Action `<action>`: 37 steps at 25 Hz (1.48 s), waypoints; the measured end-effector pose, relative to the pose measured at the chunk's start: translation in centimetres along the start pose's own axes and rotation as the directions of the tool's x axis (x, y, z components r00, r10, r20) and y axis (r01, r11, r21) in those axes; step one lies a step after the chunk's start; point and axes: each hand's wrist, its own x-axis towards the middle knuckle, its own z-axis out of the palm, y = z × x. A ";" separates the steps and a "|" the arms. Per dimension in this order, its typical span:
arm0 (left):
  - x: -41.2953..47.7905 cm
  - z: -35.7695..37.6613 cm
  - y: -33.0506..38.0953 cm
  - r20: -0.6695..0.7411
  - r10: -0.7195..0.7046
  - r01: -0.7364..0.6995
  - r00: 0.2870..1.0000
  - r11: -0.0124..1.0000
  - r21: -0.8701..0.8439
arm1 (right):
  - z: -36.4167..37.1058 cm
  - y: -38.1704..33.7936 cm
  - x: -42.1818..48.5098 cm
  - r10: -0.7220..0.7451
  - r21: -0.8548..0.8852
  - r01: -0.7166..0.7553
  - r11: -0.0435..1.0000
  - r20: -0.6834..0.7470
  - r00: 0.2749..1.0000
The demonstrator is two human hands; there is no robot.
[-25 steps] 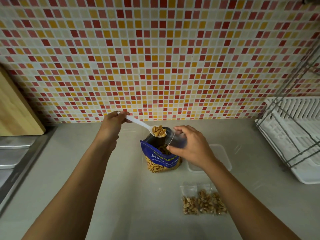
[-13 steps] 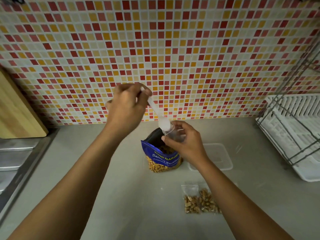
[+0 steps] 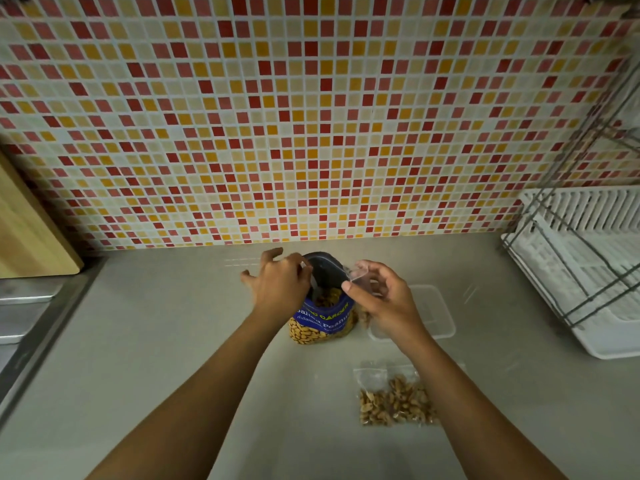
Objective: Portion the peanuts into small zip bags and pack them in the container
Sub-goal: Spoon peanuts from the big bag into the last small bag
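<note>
Near the back edge of the grey counter point(image 3: 173, 341), about mid-width, a blue foil peanut bag point(image 3: 323, 315) is standing open, with peanuts showing in its mouth and through its clear lower window. A clear rectangular plastic container point(image 3: 438, 317) is sitting just right of it, partly hidden behind the right hand. A filled clear zip bag point(image 3: 394, 401) of peanuts is lying flat toward the front edge, apart from the rest.

The left hand point(image 3: 278, 289) is pinching a white plastic spoon point(image 3: 312, 282) at the blue bag's mouth, with its outer fingers splaying wide. The spoon's bowl is dipping inside, out of sight. The right hand point(image 3: 384, 301) is pinching a small clear zip bag point(image 3: 358, 273), holding its mouth open just beside the blue bag's rim.

Half a second back the left hand was raised, tipping the spoon over that small bag — now it is down at the peanut bag. The right hand is staying put.
</note>
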 end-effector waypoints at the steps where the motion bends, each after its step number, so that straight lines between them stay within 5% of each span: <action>1: 0.2 0.0 0.7 0.044 -0.047 0.047 0.998 0.999 -0.007 | -0.1 0.0 0.1 0.003 0.000 -0.003 1.000 0.014 1.000; 4: 1.1 0.3 1.7 0.127 -0.144 0.147 0.981 0.989 -0.017 | 0.1 0.1 0.2 0.015 -0.004 -0.014 1.000 0.035 0.999; 9: 1.6 -0.2 0.6 0.197 -0.127 0.198 0.972 0.896 -0.397 | -0.4 0.4 0.3 0.038 0.055 -0.041 0.998 0.053 0.998; 15: 0.9 -1.4 -0.1 0.223 -0.122 0.232 0.967 0.781 -0.580 | -1.0 0.5 0.4 0.058 0.034 -0.061 0.998 0.097 0.994; 28: 0.9 -3.7 -1.1 0.329 -0.197 0.377 0.923 0.625 -0.684 | -2.0 -0.3 0.4 0.073 0.002 -0.073 0.997 0.110 0.991; 37: 0.8 -4.4 -3.7 0.433 -0.315 0.533 0.845 0.424 -0.732 | -1.9 -1.7 0.3 0.018 -0.111 -0.015 0.994 0.024 1.000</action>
